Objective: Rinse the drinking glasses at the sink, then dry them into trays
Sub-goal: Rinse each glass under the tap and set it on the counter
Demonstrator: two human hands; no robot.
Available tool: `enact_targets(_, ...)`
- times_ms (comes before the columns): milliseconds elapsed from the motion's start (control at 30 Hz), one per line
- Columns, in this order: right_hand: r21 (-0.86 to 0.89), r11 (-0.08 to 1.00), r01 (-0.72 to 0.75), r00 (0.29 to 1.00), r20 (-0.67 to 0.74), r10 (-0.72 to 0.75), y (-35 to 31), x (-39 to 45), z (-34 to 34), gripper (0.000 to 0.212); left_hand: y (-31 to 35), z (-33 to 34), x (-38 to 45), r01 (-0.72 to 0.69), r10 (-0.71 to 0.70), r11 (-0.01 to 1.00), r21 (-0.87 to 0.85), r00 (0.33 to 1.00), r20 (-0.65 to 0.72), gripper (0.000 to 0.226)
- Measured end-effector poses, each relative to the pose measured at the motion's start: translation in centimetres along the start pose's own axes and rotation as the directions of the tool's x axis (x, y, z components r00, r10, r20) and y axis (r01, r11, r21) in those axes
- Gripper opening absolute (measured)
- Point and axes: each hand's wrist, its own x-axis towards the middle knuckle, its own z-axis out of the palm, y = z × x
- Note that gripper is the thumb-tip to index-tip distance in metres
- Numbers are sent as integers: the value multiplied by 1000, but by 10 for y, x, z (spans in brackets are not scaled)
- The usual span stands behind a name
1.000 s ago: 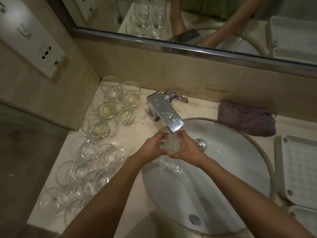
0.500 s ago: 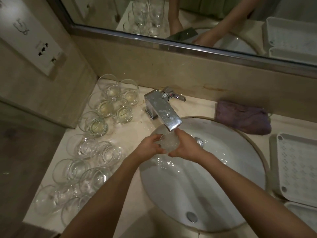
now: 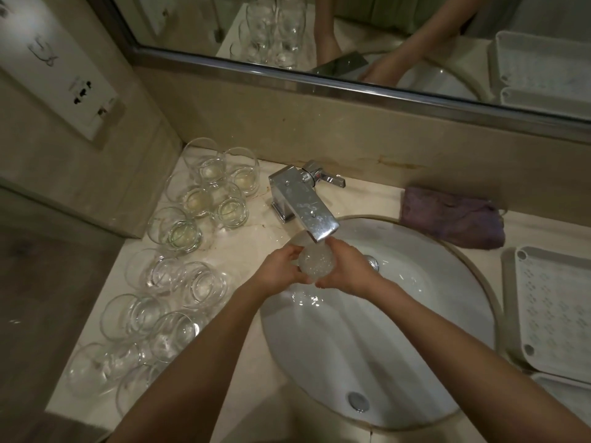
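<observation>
While the tap (image 3: 307,209) runs, left hand (image 3: 281,271) and right hand (image 3: 347,271) grip the glass (image 3: 316,265) between them.

Marble counter (image 3: 134,318) with clustered glasses (image 3: 179,276), purple cloth (image 3: 454,217), white trays (image 3: 550,311).

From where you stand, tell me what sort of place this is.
Probably a bathroom vanity, perhaps in a hotel: a round basin set in a stone counter, a chrome tap under a wall mirror, and many matching glasses beside it.
</observation>
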Motion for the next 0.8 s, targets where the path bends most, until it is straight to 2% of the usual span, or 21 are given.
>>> enact_targets(67,-50,999,-22,997,78,26,-2,5,-10,92,-2,3,-1,15,-15,1000,13,1000,-19,65)
enact_targets(133,106,991,-84,992,106,73,4,6,-16,86,1,7,0,-3,5,999,43,999,-41,61)
enact_targets(200,311,939,-147,988,98,122,10,0,-16,81,3,8,2,-32,37,992,119,998,-41,59)
enact_targets(267,429,885,-179,984,78,161,10,-7,-8,83,6,3,2,-40,44,987,157,999,-23,59)
enact_targets(333,367,920,-140,989,18,144,5,-10,2,88,6,-3,3,-29,30,988,151,1000,-9,62)
enact_targets(400,166,985,-45,998,-39,52,-2,-8,6,89,4,-7,3,-14,17,988,152,1000,-16,68)
enact_targets(467,18,999,30,997,-75,-29,-6,-4,2,85,2,-5,1,-11,17,992,129,999,-49,71)
enact_targets(500,19,999,38,994,-98,-36,-6,-3,1,83,3,-2,0,-25,32,995,96,997,-66,70)
enact_targets(533,95,995,16,993,-122,-5,-5,-3,3,84,4,2,-1,-46,52,996,75,996,-78,67)
enact_targets(633,408,909,-84,970,-174,167,2,-9,10,82,4,10,1,-92,101,992,89,990,-103,54)
enact_targets(667,419,904,-80,971,-170,165,4,-13,11,80,3,10,2,-84,96,991,107,990,-105,51)
enact_targets(733,306,951,-37,988,-129,80,10,-18,12,80,-2,8,1,-62,73,989,137,994,-81,48)
enact_targets(800,268,963,-30,990,-125,66,14,-19,12,84,-9,8,1,-54,59,989,136,998,-36,49)
